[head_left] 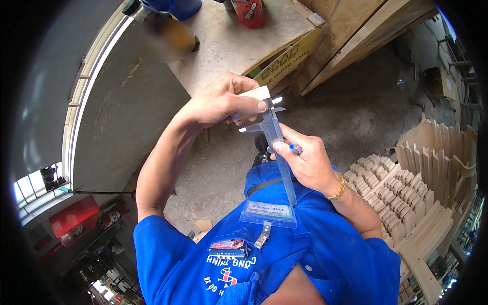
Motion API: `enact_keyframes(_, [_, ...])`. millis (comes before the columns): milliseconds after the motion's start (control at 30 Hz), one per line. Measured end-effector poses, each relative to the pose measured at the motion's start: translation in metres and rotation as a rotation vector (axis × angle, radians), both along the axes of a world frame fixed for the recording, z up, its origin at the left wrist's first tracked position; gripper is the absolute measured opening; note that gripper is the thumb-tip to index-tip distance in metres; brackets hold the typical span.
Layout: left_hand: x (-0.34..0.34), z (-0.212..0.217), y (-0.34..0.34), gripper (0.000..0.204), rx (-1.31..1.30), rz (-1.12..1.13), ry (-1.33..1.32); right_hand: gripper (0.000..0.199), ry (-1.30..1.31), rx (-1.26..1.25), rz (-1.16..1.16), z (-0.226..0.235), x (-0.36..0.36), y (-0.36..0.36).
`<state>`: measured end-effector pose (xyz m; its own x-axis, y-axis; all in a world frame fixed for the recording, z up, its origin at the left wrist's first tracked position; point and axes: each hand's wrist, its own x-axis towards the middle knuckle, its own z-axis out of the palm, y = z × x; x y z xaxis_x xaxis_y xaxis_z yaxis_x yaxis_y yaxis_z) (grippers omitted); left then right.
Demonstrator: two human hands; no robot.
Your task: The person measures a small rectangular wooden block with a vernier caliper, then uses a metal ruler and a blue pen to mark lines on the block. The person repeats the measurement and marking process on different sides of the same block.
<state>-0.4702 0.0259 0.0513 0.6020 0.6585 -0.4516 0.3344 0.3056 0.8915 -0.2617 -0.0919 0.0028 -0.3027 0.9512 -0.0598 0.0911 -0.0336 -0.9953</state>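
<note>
My right hand [307, 157] is closed round a metal vernier caliper [281, 152], its long beam slanting down toward my chest. A blue pen [295, 149] sticks out between the fingers of the same hand. My left hand [226, 101] pinches a small pale block [258, 93], probably wood, by the far end of the caliper. The left thumb rests at the block's lower edge, beside the caliper. The jaws point to the left and stand below the block; whether they touch it I cannot tell.
A worktop [213, 46] ahead carries a red can [248, 12] and a blue container [178, 7]. Wooden panels [351, 35] lean at the far right. Stacked pale wooden parts [391, 193] and curved slats [432, 147] stand at my right. A grey wall panel [122, 107] rises on the left.
</note>
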Motion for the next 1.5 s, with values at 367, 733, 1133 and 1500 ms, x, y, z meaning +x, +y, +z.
enact_keyframes(367, [0.001, -0.001, 0.002, 0.020, 0.008, -0.014, 0.004, 0.039, 0.006, -0.023, -0.001, -0.001, 0.003, 0.001])
enact_keyframes(733, [0.002, 0.006, 0.003, 0.023, 0.026, -0.043, 0.006, 0.056, 0.125, 0.621, -0.292, 0.062, 0.069, 0.069])
enact_keyframes(1133, [0.005, 0.019, -0.006, 0.026, 0.057, -0.033, -0.005, 0.039, 0.098, 0.703, -0.029, 0.095, 0.020, 0.105])
enact_keyframes(1500, [0.000, 0.021, -0.006, 0.025, 0.047, -0.035, -0.059, 0.031, 0.036, 0.644, 0.005, 0.095, 0.013, 0.104])
